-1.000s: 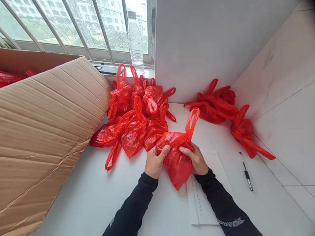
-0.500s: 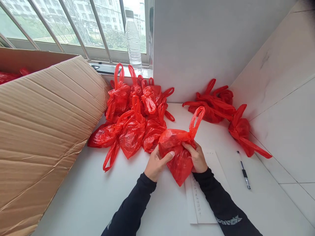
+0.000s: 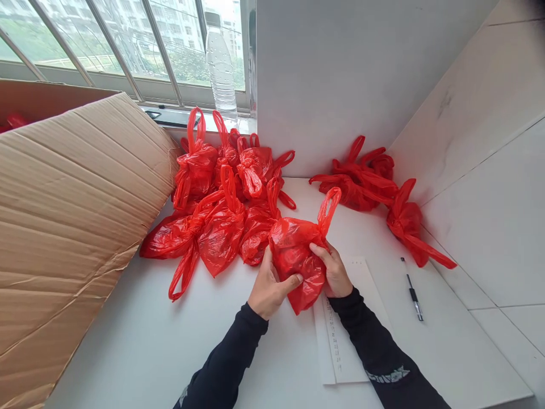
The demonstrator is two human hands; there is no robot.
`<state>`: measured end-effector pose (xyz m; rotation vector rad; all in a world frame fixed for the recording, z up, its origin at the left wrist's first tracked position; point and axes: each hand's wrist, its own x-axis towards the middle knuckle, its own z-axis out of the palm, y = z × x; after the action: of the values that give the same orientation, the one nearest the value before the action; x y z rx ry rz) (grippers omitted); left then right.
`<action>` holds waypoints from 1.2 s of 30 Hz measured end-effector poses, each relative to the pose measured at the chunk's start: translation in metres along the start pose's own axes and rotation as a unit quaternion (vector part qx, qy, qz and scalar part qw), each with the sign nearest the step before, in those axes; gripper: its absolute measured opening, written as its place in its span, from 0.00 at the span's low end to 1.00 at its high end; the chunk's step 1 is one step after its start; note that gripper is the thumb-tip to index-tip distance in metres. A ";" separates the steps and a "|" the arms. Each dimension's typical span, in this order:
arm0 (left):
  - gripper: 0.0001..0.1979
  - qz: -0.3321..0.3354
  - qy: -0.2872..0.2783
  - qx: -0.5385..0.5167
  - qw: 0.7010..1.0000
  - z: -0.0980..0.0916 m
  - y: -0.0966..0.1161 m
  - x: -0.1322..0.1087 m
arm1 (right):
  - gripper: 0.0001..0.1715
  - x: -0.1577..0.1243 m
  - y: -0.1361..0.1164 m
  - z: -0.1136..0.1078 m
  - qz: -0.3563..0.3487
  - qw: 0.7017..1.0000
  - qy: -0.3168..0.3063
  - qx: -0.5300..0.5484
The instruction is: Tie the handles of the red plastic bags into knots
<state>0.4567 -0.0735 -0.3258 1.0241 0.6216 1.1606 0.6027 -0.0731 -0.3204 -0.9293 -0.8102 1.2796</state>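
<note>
Between my two hands is a knotted red plastic bag, raised above the white table with its loop handle sticking up. My left hand grips its left side, thumb across the front. On its right side, just below the knot, my right hand pinches the plastic. What the bag contains cannot be made out through the film. Under my right wrist lie paper sheets with a handwritten column of numbers. A cluster of tied red bags sits just left of and behind the held one.
An open cardboard box with red plastic inside stands at the left. More red bags lie against the right wall. A black pen rests right of the papers. On the windowsill are a water bottle and a phone.
My left thumb has pressed further into the bag, and its lower corner has drawn up slightly. The whole view has shifted a little, so the surroundings appear further left.
</note>
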 end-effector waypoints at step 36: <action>0.34 0.014 0.146 0.145 0.979 -0.016 0.020 -0.029 | 0.23 -0.008 0.005 -0.010 -0.089 0.991 -0.052 -0.083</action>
<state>0.4252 -0.0942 -0.3179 1.1170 1.0354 1.2818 0.6090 -0.0817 -0.3293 -0.9063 -1.0705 1.1248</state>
